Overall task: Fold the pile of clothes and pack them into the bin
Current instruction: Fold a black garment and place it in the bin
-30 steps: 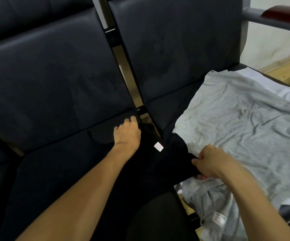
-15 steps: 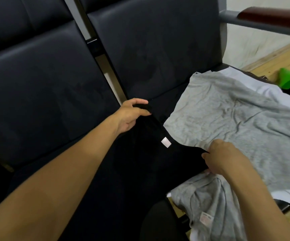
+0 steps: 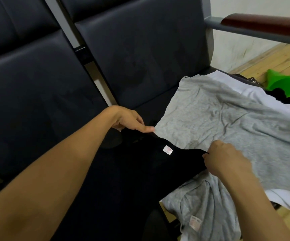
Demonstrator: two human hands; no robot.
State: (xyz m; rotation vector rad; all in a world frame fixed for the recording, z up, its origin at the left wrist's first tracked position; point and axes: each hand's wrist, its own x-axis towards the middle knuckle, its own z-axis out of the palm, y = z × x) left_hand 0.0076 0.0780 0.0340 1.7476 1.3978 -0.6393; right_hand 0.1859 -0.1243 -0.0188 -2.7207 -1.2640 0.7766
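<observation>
Left seat (image 3: 27, 119) lies open; grey shirt (image 3: 227, 122) covers the right.

You're facing a row of dark navy padded seats (image 3: 36, 94), two backrests side by side, a metal frame strip (image 3: 88, 66) running diagonally in the gap between them. Right end has a grey metal armrest (image 3: 215, 26) capped with a dark red-brown wooden pad (image 3: 262, 23). Behind it an off-white wall (image 3: 245, 49), scuffed low down. Floor is light wooden planks (image 3: 280, 61). Lighting is dim, even, indoor.
</observation>
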